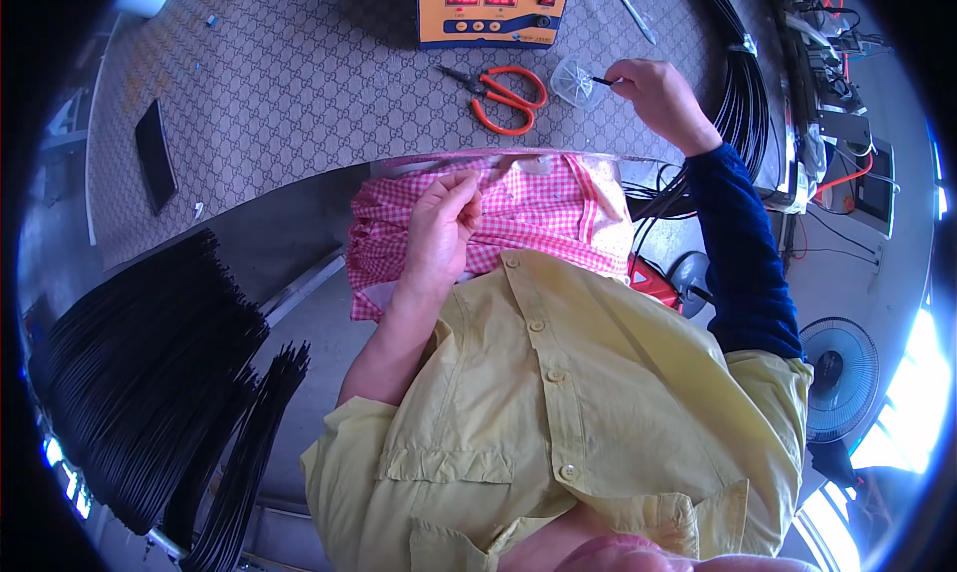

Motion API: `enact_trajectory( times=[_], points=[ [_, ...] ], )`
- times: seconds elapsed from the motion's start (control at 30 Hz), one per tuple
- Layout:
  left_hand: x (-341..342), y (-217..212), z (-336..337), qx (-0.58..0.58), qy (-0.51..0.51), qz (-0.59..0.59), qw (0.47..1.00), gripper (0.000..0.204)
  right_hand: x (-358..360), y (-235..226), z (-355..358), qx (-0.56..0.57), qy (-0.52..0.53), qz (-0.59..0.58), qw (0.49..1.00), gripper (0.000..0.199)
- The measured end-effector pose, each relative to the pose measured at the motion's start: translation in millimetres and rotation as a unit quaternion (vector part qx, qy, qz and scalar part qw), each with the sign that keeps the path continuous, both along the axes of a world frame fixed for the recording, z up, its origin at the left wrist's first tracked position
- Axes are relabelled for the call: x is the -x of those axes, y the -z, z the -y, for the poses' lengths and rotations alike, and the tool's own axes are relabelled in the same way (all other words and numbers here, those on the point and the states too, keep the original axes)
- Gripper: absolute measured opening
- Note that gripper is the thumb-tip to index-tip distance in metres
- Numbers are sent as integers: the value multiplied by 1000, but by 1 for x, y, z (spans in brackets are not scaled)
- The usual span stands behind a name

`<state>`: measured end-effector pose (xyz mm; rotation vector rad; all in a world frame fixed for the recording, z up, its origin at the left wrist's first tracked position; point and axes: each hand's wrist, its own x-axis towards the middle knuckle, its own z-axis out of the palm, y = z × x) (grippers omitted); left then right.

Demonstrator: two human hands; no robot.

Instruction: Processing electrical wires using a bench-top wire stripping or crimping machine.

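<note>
My right hand (660, 99) reaches over the patterned table and pinches a short black piece (601, 80) whose tip sits at a small clear plastic cup (577, 82). My left hand (442, 228) rests near the table's front edge on a pink checked cloth (538, 208), fingers curled with the thumb against them; whether something thin is pinched there is unclear. Orange-handled scissors (506, 99) lie just left of the cup.
An orange and blue box with red digit displays (490, 11) stands at the table's far edge. A dark phone (155, 153) lies at left. Bundles of thin black wires (150, 373) sit at my lower left, black cables (743, 94) hang at right, a fan (840, 373) stands on the floor.
</note>
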<state>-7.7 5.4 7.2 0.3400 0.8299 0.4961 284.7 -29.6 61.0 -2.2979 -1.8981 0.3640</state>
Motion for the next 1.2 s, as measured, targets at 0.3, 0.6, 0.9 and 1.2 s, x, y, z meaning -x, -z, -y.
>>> enact_trajectory(
  times=[0.3, 0.6, 0.9, 1.2],
  points=[
    [0, -2, -2, -4, 15, 3, 1000, 10, -8, -15, 2, -13, 60, -182, 981, 11],
    [-39, -21, -9, -49, 47, 80, 994, 16, 4, -27, 8, -37, 104, -507, 855, 14],
    [-97, -50, -24, 98, 73, 195, 973, 29, 17, -29, 9, -97, 92, -536, 833, 13],
    [-108, -59, -22, 13, 49, 144, 988, 16, 20, -27, 14, -123, 93, -522, 839, 11]
  ],
)
